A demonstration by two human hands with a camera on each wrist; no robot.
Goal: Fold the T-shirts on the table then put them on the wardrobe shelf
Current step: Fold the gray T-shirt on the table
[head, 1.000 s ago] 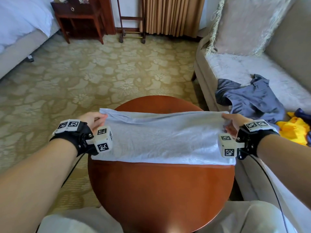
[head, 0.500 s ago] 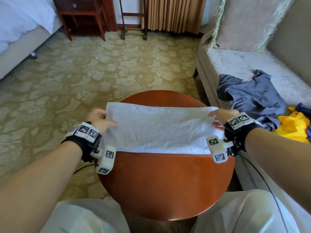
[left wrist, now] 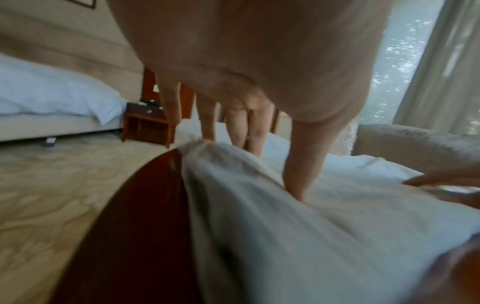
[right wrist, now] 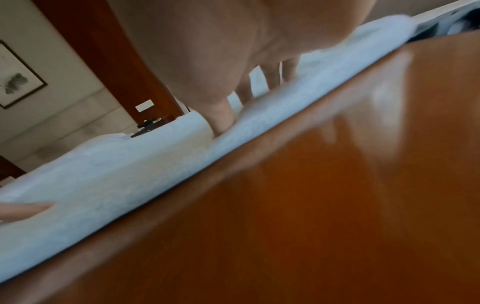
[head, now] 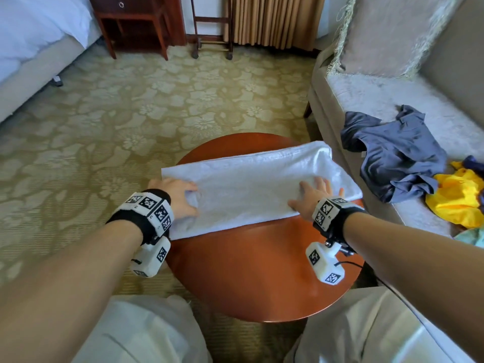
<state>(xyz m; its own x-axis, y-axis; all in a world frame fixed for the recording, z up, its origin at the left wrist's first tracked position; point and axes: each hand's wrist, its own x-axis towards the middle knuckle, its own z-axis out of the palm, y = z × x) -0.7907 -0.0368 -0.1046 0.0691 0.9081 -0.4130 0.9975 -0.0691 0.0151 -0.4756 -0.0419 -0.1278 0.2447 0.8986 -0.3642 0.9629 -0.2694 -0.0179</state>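
- The left hand (head: 176, 195) sits at nine o'clock on the white T-shirt (head: 251, 189), fingers and thumb curled into a bunch of cloth at its end: that grip is grasping the shirt.
- The right hand (head: 314, 193) lies at three o'clock, fingers (right wrist: 265, 78) spread flat and pressing the cloth; released, holding nothing.
- A second ago both hands held the shirt's ends up off the surface; now it lies as a long folded band across the far half of the round worktop (head: 262, 271).
- So I judge one lengthwise fold done and a crosswise fold due next.
- On the sofa (head: 392, 98) at two o'clock a grey-blue shirt (head: 392, 150) and a yellow garment (head: 455, 200) lie crumpled, unfolded.
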